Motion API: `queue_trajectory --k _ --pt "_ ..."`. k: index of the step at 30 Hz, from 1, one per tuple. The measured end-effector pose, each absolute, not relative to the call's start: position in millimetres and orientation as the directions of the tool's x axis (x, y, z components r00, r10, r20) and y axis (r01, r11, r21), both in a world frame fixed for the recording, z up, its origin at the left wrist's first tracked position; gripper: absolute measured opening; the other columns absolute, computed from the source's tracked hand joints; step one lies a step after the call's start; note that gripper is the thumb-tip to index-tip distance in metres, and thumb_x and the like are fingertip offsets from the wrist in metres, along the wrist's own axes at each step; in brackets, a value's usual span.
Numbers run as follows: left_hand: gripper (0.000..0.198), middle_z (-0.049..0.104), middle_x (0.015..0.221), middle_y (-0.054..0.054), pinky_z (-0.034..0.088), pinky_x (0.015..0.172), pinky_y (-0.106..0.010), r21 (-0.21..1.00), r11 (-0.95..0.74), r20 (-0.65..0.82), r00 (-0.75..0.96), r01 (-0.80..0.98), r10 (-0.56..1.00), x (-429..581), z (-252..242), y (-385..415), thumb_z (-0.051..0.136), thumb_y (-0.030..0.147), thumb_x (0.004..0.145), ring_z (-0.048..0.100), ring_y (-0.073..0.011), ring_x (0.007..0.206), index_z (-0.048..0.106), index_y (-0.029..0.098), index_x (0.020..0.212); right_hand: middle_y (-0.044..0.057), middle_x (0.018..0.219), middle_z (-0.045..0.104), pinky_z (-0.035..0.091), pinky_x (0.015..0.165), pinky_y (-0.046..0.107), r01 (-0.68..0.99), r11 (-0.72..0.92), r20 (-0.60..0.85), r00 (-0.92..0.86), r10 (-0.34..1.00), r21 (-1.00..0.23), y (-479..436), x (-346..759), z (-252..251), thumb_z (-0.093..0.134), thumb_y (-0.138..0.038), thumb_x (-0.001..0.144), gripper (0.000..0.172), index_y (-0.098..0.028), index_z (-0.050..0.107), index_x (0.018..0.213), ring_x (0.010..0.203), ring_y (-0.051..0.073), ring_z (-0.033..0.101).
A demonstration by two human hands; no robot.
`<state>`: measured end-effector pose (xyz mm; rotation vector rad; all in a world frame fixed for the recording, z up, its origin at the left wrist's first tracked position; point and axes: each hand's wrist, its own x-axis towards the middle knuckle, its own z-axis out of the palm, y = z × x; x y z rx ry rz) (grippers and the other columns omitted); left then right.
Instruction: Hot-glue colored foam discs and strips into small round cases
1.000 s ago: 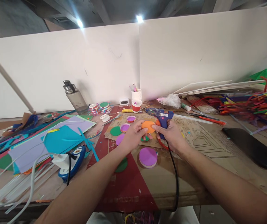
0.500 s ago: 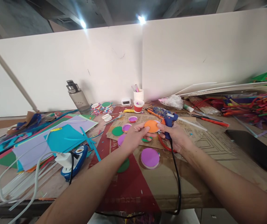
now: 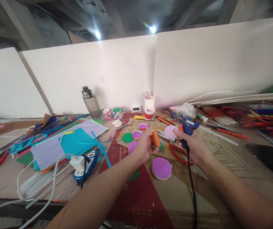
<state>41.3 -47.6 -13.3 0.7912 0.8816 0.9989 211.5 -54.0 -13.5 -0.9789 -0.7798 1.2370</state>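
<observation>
My left hand [image 3: 145, 148] is closed on an orange disc [image 3: 156, 139], tilted nearly edge-on. My right hand [image 3: 192, 143] grips a dark blue glue gun [image 3: 189, 126], and its thumb also pinches a pale lilac disc [image 3: 170, 132] beside the gun. Scissors with red handles [image 3: 178, 155] lie under the right hand, their blades partly behind the lilac disc. Below the hands is a bright purple disc [image 3: 161, 168] on a paler round piece. Left of the hands are a green disc [image 3: 127, 137] and small rings with purple insides [image 3: 136, 135].
A blue power strip [image 3: 91, 163] with white cables, coloured sheets [image 3: 73, 148] and clear sticks lie on the left. Behind stand a bottle [image 3: 91, 103] and a red-and-white cup [image 3: 149, 113]. On the right are a black phone-like slab [image 3: 267, 159] and pipe cleaners [image 3: 267, 121].
The orange disc has come away from my right hand and turned edge-on in my left. A lilac disc now shows in my right hand. The view has shifted left.
</observation>
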Motion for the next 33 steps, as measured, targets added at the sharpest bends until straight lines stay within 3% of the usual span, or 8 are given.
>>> queue_trajectory --k 3,6,10,15,17,26,33 --pt "0.05 0.046 0.044 0.001 0.023 0.039 -0.021 0.826 0.411 -0.292 0.33 -0.386 0.898 43.5 -12.2 -51.5 0.043 0.06 0.086 0.037 -0.0087 0.036 0.043 0.019 0.058 -0.007 0.052 0.05 0.031 0.036 0.019 -0.394 0.024 -0.04 0.152 0.988 -0.919 -55.7 208.5 -16.5 0.095 -0.032 0.04 0.049 -0.018 0.056 0.066 0.039 0.005 0.042" --pt "0.056 0.044 0.043 0.001 0.026 0.039 -0.021 0.836 0.412 -0.298 0.33 -0.364 0.896 43.4 -12.7 -51.8 0.046 0.065 0.085 0.04 -0.0096 0.036 0.041 0.019 0.055 -0.007 0.051 0.051 0.03 0.036 0.019 -0.381 0.022 -0.028 0.126 0.992 -0.924 -58.5 205.1 -16.4 0.095 -0.035 0.041 0.05 -0.018 0.054 0.064 0.039 0.005 0.042" --pt "0.044 0.045 0.049 0.002 0.035 0.043 -0.022 0.78 0.461 -0.335 0.341 -0.423 0.878 43.4 -14.9 -48.7 0.055 0.052 0.085 0.049 -0.011 0.044 0.049 0.017 0.06 -0.007 0.051 0.051 0.028 0.037 0.02 -0.364 0.013 -0.031 0.117 0.993 -0.931 -61.7 200.7 -12.3 0.093 -0.04 0.044 0.05 -0.018 0.053 0.065 0.039 0.006 0.042" --pt "0.008 0.055 0.065 -0.001 0.033 0.041 -0.02 0.749 0.47 -0.304 0.388 -0.467 0.87 45.9 -18.6 -46.2 0.056 0.022 0.081 0.052 -0.0101 0.049 0.058 0.015 0.078 -0.007 0.051 0.052 0.026 0.037 0.021 -0.317 0.016 -0.025 0.125 0.992 -0.948 -61.5 197.7 -11.8 0.093 -0.04 0.044 0.051 -0.019 0.052 0.067 0.039 0.007 0.042" --pt "0.005 0.055 0.067 0.0 0.034 0.041 -0.019 0.773 0.449 -0.273 0.404 -0.448 0.873 46.6 -21.1 -45.1 0.059 0.018 0.078 0.052 -0.0101 0.052 0.059 0.015 0.081 -0.007 0.051 0.052 0.028 0.038 0.021 -0.32 0.024 -0.017 0.125 0.992 -0.947 -61.0 197.3 -13.3 0.093 -0.038 0.044 0.052 -0.019 0.051 0.067 0.039 0.006 0.042" --pt "0.039 0.058 0.068 -0.004 0.027 0.038 -0.015 0.8 0.446 -0.172 0.558 -0.401 0.812 43.9 -24.3 -42.8 0.066 0.051 0.083 0.05 -0.0082 0.051 0.061 0.012 0.082 -0.005 0.051 0.058 0.034 0.039 0.02 -0.312 0.007 -0.032 0.119 0.992 -0.95 -61.5 197.0 -11.6 0.092 -0.036 0.042 0.051 -0.019 0.056 0.072 0.042 0.008 0.045" --pt "0.043 0.059 0.069 -0.004 0.026 0.038 -0.014 0.826 0.391 -0.115 0.558 -0.406 0.822 43.1 -20.1 -44.9 0.074 0.053 0.076 0.048 -0.0062 0.05 0.063 0.012 0.084 -0.004 0.051 0.057 0.036 0.04 0.022 -0.258 0.034 0.005 0.113 0.994 -0.966 -58.8 198.8 -17.0 0.089 -0.048 0.05 0.05 -0.018 0.055 0.071 0.042 0.008 0.046"
